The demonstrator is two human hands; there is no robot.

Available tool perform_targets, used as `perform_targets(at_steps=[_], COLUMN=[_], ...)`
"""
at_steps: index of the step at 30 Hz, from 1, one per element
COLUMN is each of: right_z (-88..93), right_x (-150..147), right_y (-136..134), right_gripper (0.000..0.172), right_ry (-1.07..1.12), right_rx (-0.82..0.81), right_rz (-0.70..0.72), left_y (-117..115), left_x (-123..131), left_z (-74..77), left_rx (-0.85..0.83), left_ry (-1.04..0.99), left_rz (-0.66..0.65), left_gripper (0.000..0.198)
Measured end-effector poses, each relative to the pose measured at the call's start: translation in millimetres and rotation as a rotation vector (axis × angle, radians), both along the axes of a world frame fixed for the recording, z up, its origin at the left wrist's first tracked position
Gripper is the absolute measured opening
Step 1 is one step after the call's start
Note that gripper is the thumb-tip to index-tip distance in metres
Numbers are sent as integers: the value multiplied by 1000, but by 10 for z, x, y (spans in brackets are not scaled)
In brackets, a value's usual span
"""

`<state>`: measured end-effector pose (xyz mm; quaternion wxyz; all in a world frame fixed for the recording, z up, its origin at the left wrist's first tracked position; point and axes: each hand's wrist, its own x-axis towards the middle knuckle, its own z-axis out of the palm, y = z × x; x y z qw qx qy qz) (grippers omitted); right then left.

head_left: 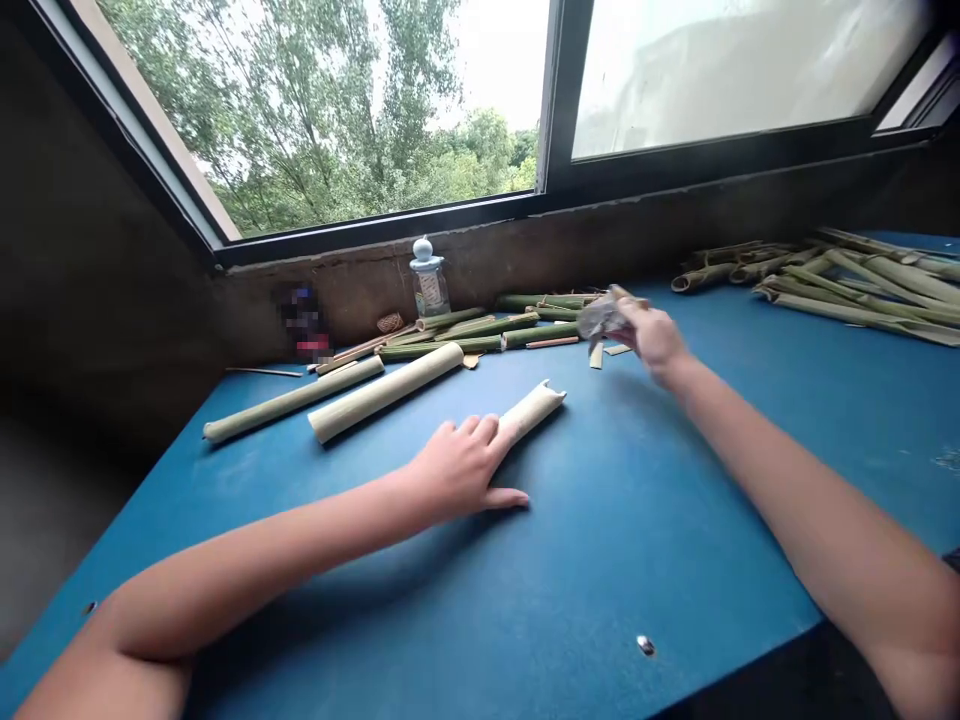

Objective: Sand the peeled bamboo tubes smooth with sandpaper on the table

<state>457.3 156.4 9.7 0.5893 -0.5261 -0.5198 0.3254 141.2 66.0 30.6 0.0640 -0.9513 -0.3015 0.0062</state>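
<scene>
Near the middle of the blue table, my left hand lies over a short pale bamboo tube. Its fingers bend across the tube, while the thumb sticks out to the right. A notch with pointed edges shows at the tube's far right end; its near end is hidden under the hand. Further right and back, my right hand is raised and closed around a blurred silvery-grey thing, whose kind I cannot make out. Small pale bamboo chips lie below it. Two peeled bamboo tubes, a thick one and a thinner one, rest to the left.
Green bamboo pieces lie along the wall, beside a lidded glass jar. A heap of split bamboo covers the back right. The blue table ends at a near edge; a metal bolt sits close to it. Behind stands a window.
</scene>
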Motion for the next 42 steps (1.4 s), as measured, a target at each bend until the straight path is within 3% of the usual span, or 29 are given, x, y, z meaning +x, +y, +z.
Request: perform_targets(at_steps=[1,3,7,12,15,19,25,29,31,36,40,42], right_z=[34,78,67,-62,-157,-217,-193,-218,-260,-381,-345,-278], right_x=[138,329,352,66,-86,-214,-342,-413,-435,-416,-400,-479], right_y=[7,-2,-50,-41,-30,-67,-160,-152,-118,-63,-93,-66], right_gripper=[34,36,36,36,36,36,37,36,36,36,34,31], right_ry=[87,237,421,467,423,336,222,148,107,-32,-257,-381], right_rx=[-30,-90,-161,-302,-361,-393,-408,-419,-422,-311,-133,-63], right_rz=[-51,-108,-85,33,53,56,53,79,99,81,26,78], left_y=[-37,-64,39,250,373,547,654,542,485,426,205,-10], left_x=[10,-33,-333,-1034,-1411,-1703,-1975,-2030,-2007,-1930,-1768,-1617], left_z=[-125,-213,42,386,409,295,199,88,-7,-180,-161,-116], left_rx=[35,58,29,282,281,211,276,363,374,351,184,122], left_ry=[5,36,97,-80,-114,-69,-107,-92,-66,-98,-130,-112], left_rz=[14,121,315,577,688,748,673,488,407,457,415,309], left_gripper=[70,55,37,46,49,47,39,39,38,37,41,46])
